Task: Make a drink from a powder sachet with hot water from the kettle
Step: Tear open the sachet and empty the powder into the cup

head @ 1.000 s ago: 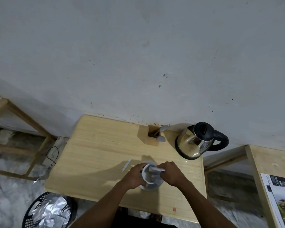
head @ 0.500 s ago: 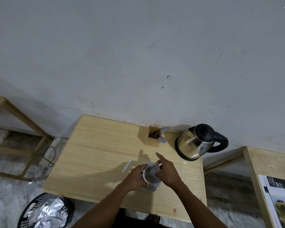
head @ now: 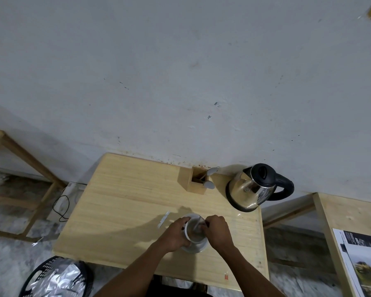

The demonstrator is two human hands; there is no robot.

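Observation:
A white cup [head: 193,236] stands on a white saucer [head: 198,249] near the front of the wooden table [head: 126,200]. My left hand [head: 176,234] is wrapped around the cup's left side. My right hand [head: 217,230] pinches a thin silvery sachet [head: 197,224] that is tilted with its lower end inside the cup. A small torn strip [head: 163,219] lies on the table just left of the cup. The steel kettle [head: 252,189] with its black lid and handle sits at the back right, apart from both hands.
A wooden holder [head: 196,182] with plastic spoons [head: 209,185] stands against the wall, left of the kettle. A black bin [head: 56,279] lined with foil is on the floor at the front left. A second table with a printed sheet [head: 360,258] is to the right.
My right hand held the sachet level over the cup, lifted with a finger stretched out, and now holds it tipped down into the cup. My left hand stayed on the cup.

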